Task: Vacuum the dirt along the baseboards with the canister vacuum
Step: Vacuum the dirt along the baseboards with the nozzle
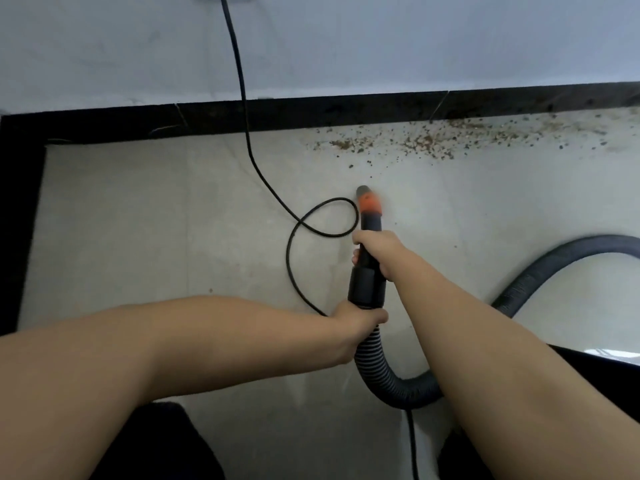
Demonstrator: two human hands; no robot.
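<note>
A black vacuum wand with an orange nozzle (369,202) points at the pale floor, a short way in front of a strip of brown dirt (426,142). The dirt lies along the black baseboard (311,114) from the middle to the right. My right hand (375,251) grips the wand just behind the nozzle. My left hand (356,323) grips the ribbed hose (391,386) where it joins the wand's black collar. The hose loops under my right forearm and arcs off to the right edge. The canister itself is out of view.
A black power cord (242,98) hangs down the white wall, loops on the floor left of the nozzle and runs under my left hand. A second black baseboard (20,220) forms the left corner. Dark clothing shows at the bottom.
</note>
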